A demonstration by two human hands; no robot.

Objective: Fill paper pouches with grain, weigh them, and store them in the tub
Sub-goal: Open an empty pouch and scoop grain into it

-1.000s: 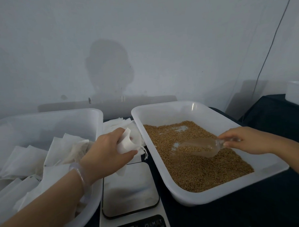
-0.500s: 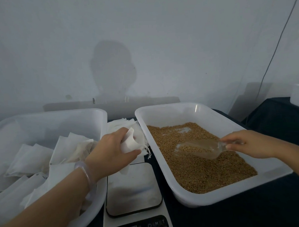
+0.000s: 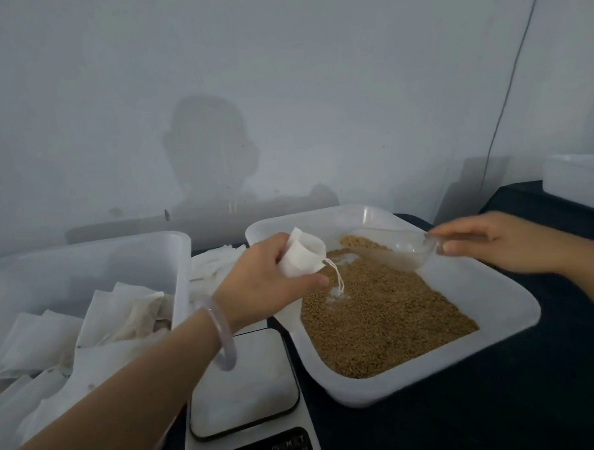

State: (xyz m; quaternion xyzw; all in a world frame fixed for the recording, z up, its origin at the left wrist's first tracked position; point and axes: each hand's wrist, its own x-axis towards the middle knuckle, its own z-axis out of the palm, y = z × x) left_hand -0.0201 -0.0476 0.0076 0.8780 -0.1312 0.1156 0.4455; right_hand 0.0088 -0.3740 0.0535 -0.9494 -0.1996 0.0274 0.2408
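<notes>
The left hand (image 3: 257, 287) curls its fingers round a white pouch (image 3: 302, 258) over the grain (image 3: 384, 309), the right hand (image 3: 504, 243) beside it pinches a clear scoop (image 3: 395, 251) by the handle, and the tub (image 3: 179, 270) sits left of both.

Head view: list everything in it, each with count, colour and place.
tub: one, translucent white, left
tray: one, white, right
scale: one, white, front centre
pouches: many, white, piled in tub
flat pouches: a stack, white, between tub and tray, behind scale
grain: brown, in tray
scoop: one, clear, over tray's far end
pouch: one, white, over tray's left rim, string dangling
cloth: one, black, under all
box: one, white, far right
cable: one, dark, upper right
bracelet: one, pale lilac, left wrist
left hand: grips pouch
right hand: holds scoop
</notes>
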